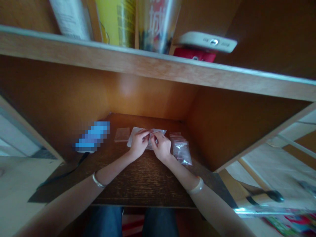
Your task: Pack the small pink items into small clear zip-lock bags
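Fingertips pinched together, a person works at a clear plastic bag (pixel 135 138) lying flat on a dark wood-grain desk (pixel 118 186), mid-desk and directly before the body. The left hand (pixel 139 143) and right hand (pixel 161 146) meet over the bag's middle, each in a closed, tight grip on its thin film; whatever lies between the fingertips is too small to make out. The step in hand appears to be fine work at the bag itself, and any further handling would call for one grip to ease. Just beside the right hand, a small zip bag (pixel 182 153) lies on the desk with something dark and reddish inside, and a further clear bag (pixel 174 135) sits behind it; its contents cannot be told. Left of the hands lies a pale square packet (pixel 122 134), and farther left a pixelated blue object (pixel 92 136) trails a black cable (pixel 67 174). Overhead, a wooden shelf (pixel 148 62) carries upright books, a clear tumbler (pixel 156 24) and a white phone (pixel 207 42).
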Available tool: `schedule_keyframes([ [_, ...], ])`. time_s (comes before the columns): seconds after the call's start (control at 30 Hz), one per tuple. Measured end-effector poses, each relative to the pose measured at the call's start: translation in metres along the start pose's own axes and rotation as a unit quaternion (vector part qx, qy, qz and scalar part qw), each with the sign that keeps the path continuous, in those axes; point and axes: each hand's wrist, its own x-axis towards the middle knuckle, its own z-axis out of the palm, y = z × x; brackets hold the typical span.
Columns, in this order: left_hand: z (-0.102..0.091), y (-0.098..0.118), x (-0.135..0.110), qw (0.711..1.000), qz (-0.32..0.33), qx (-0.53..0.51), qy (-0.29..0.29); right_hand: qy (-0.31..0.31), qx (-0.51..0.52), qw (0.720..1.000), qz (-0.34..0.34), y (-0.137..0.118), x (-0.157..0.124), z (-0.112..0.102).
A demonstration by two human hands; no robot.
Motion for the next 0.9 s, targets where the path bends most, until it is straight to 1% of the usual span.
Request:
schedule_keyframes([
  [0.07, 0.000, -0.001, 0.000, 1.000, 0.002, -0.008, -0.004, 0.004, 0.021, 1.000, 0.005, 0.000, 0.000, 0.001],
  [0.13, -0.001, -0.002, 0.000, 1.000, 0.005, -0.008, -0.006, 0.008, 0.064, 0.998, 0.023, -0.001, 0.000, 0.002],
  [0.2, -0.003, -0.003, 0.001, 1.000, 0.015, 0.005, -0.009, 0.008, 0.137, 0.989, 0.063, -0.001, 0.001, 0.004],
  [0.27, -0.005, -0.006, 0.002, 0.999, 0.032, 0.030, -0.019, 0.009, 0.233, 0.964, 0.129, -0.002, 0.002, 0.007],
  [0.33, -0.007, -0.010, 0.003, 0.996, 0.052, 0.063, -0.033, -0.002, 0.331, 0.919, 0.215, -0.003, 0.005, 0.011],
  [0.37, -0.008, -0.012, 0.004, 0.994, 0.063, 0.081, -0.040, -0.017, 0.375, 0.890, 0.259, -0.003, 0.006, 0.012],
  [0.43, -0.009, -0.015, 0.005, 0.988, 0.084, 0.116, -0.049, -0.074, 0.456, 0.824, 0.327, -0.003, 0.009, 0.013],
  [0.5, -0.009, -0.015, 0.005, 0.982, 0.103, 0.146, -0.055, -0.132, 0.530, 0.759, 0.355, -0.003, 0.012, 0.012],
  [0.57, -0.009, -0.015, 0.005, 0.977, 0.120, 0.164, -0.059, -0.171, 0.591, 0.702, 0.359, -0.003, 0.015, 0.010],
  [0.6, -0.009, -0.014, 0.004, 0.975, 0.127, 0.170, -0.060, -0.182, 0.613, 0.680, 0.359, -0.003, 0.016, 0.009],
  [0.63, -0.009, -0.014, 0.004, 0.973, 0.133, 0.176, -0.062, -0.187, 0.628, 0.665, 0.359, -0.003, 0.016, 0.008],
  [0.67, -0.008, -0.013, 0.004, 0.971, 0.139, 0.185, -0.062, -0.190, 0.637, 0.656, 0.358, -0.003, 0.016, 0.007],
  [0.7, -0.009, -0.013, 0.005, 0.967, 0.145, 0.198, -0.063, -0.192, 0.640, 0.653, 0.356, -0.003, 0.017, 0.007],
  [0.8, -0.009, -0.014, 0.006, 0.952, 0.157, 0.255, -0.069, -0.193, 0.638, 0.656, 0.353, -0.001, 0.016, 0.008],
  [0.9, -0.010, -0.018, 0.007, 0.939, 0.161, 0.295, -0.070, -0.185, 0.641, 0.650, 0.363, 0.002, 0.015, 0.011],
])
